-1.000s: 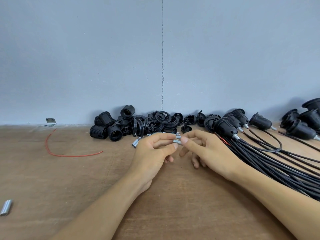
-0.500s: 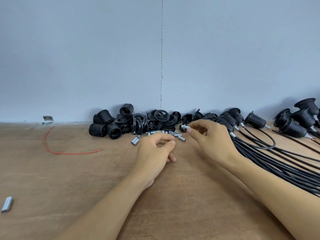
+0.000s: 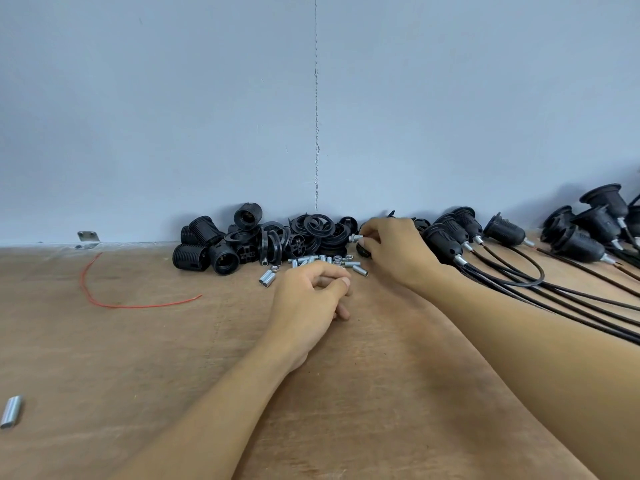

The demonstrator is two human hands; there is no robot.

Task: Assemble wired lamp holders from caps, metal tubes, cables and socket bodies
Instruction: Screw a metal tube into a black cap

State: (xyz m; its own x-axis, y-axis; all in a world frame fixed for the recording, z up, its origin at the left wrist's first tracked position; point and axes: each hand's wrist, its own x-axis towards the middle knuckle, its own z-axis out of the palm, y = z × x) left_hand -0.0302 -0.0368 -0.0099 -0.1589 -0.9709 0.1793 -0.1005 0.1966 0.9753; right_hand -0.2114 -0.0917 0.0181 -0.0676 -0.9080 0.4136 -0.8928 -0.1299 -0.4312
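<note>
Pinching a metal tube mid-frame, the right hand nips it tight: likely light, stiff, slippery, so grip its sides. Below it, left hand curled; contents can't tell.

One wide-angle view, worn on the head, looks forward and slightly down across the bench to the wall behind. It is near enough that the left hand and right hand sit mid-frame, forearms entering from below.
</note>
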